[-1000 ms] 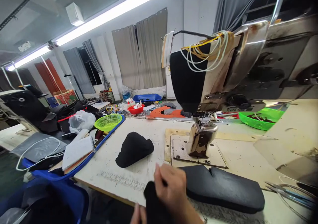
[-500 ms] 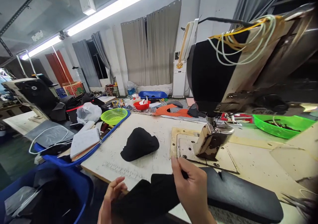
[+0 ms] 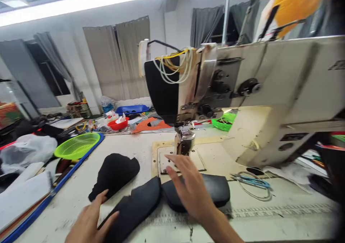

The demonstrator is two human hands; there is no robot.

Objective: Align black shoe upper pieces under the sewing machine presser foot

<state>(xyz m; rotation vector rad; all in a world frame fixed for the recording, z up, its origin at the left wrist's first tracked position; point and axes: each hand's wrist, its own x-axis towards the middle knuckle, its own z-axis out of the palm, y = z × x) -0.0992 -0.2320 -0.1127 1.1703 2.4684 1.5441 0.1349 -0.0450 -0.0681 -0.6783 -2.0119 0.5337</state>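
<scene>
My left hand (image 3: 90, 219) is at the lower left, fingers apart, its thumb over the edge of a long black leather-like piece (image 3: 134, 207) lying on the table. Another smooth black piece (image 3: 212, 189) lies to the right, its near end close to the first. Over this one my right hand (image 3: 190, 187) reaches with fingers stretched out, gripping nothing that I can see; contact is unclear. A dark black cut piece (image 3: 115, 173) rests beyond my left hand. Behind my right hand stands the sewing machine (image 3: 185, 142), its post and needle area above the metal plate.
Blue-handled snips (image 3: 253, 181) and a looped cord lie at the right. A printed ruler (image 3: 283, 211) runs along the table front. To the left, a blue tray (image 3: 93, 147) holds a yellow-green basket (image 3: 78, 146) and a notebook (image 3: 27, 196). A red bowl (image 3: 118, 124) stands farther back.
The view has swung right. The black piece that was raised between both hands now lies on the table. My right hand has moved over the other smooth piece.
</scene>
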